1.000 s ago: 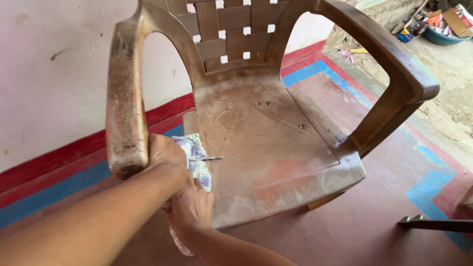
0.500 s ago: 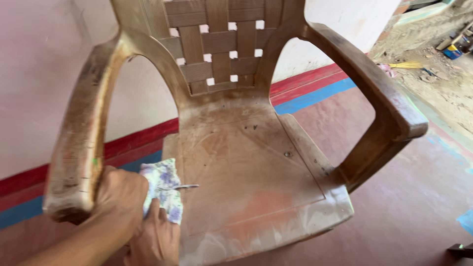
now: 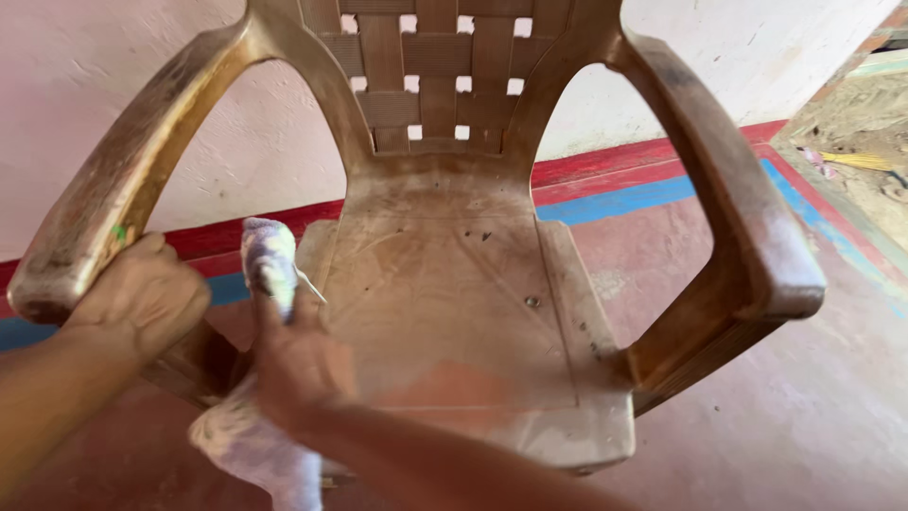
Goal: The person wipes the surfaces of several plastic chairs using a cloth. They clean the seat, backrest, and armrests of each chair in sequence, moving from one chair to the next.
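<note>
A dusty brown plastic armchair (image 3: 454, 284) with a woven backrest fills the view, facing me. My left hand (image 3: 137, 298) grips the front end of its left armrest (image 3: 113, 189). My right hand (image 3: 298, 364) holds a white cloth with a blue flower print (image 3: 268, 260) against the seat's left edge. The cloth sticks up above my fingers and hangs down below my wrist. The image of my right hand is blurred by motion.
The chair stands on a reddish floor (image 3: 776, 416) with blue and red painted bands (image 3: 624, 194) along a white wall (image 3: 85, 57). Bare dirt ground with a yellow broom (image 3: 856, 161) lies at the far right.
The view swung so the chair now faces me squarely. My right hand and the cloth moved up along the seat's left edge. My left hand stayed on the armrest.
</note>
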